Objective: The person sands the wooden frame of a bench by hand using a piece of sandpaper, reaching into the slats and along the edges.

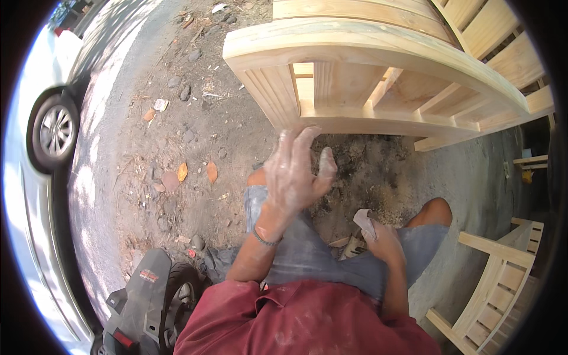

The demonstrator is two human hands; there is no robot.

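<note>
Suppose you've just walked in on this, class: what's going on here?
A person in a maroon shirt faces a pale wooden frame with a curved rail. The dusty left hand, open and holding nothing, is raised by the frame's near left corner; contact is unclear. The right hand holds a small pale sheet near the right thigh.

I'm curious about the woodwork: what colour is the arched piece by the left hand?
Pale yellow; the arched piece shows best in the head view.
</note>
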